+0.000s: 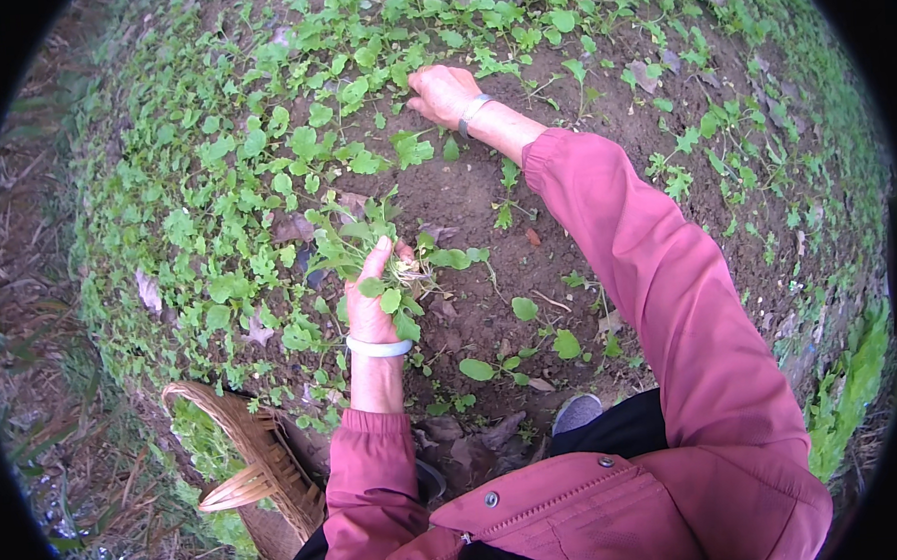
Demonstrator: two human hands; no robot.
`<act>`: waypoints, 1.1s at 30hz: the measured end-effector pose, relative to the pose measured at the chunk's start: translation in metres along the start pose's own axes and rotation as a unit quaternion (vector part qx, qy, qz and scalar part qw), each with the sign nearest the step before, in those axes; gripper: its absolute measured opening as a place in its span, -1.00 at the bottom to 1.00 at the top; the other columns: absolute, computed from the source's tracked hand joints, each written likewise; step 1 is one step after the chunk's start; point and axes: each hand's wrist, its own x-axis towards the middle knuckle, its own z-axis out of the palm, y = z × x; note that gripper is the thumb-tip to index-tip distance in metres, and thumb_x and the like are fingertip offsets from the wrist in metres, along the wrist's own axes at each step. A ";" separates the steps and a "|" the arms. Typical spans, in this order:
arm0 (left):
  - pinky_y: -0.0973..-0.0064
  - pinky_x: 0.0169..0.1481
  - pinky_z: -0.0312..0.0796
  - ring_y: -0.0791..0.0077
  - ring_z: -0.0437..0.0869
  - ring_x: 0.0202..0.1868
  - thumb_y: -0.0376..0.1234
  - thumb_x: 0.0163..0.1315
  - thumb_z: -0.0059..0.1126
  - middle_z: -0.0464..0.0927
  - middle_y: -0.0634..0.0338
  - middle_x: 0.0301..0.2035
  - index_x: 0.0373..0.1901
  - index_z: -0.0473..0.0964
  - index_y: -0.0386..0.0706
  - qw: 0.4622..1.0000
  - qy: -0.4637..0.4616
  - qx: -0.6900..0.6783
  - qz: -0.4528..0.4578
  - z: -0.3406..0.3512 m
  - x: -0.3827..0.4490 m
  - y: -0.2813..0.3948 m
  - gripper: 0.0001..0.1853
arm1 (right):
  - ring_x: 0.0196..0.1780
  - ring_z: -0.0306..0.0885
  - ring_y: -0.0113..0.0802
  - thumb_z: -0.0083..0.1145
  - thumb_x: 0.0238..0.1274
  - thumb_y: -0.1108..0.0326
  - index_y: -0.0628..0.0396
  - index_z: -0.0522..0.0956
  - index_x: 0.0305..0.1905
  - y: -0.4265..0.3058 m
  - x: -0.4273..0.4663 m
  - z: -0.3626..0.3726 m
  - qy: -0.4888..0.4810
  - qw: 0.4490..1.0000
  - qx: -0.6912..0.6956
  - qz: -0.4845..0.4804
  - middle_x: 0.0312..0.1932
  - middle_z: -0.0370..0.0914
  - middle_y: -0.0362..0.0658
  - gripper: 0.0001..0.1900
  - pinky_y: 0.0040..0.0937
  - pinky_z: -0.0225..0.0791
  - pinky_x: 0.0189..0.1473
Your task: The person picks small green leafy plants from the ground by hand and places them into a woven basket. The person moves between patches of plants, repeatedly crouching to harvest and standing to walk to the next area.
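My left hand (373, 302), with a pale bangle at the wrist, is closed around a bunch of leafy green seedlings (353, 243); their thin pale roots point to the right. Farther forward, my right hand (442, 94) reaches down among the low green seedlings (354, 93) at the edge of a bare patch. Its fingers are bent at the leaves, and their tips are partly hidden, so whether they grip a stem cannot be told. A metal-coloured band circles the right wrist.
A woven wicker basket (265, 453) with a handle stands at the lower left, by my left sleeve. Seedlings cover the brown soil (460, 193) on both sides, with dry leaves between. My shoe (577, 412) rests near the bottom middle. Dry grass borders the far left.
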 end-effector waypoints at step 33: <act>0.64 -0.50 0.35 0.57 0.53 -0.54 -0.21 0.20 0.20 0.55 0.22 -0.48 -0.32 0.50 -0.18 0.999 0.014 0.039 -0.003 0.003 -0.007 -0.002 -0.77 | -0.18 0.59 0.08 0.15 -0.02 0.16 0.23 0.55 -0.24 0.063 -0.015 -0.028 0.094 0.951 0.076 0.286 -0.21 0.57 0.16 -0.66 -0.10 0.44 -0.11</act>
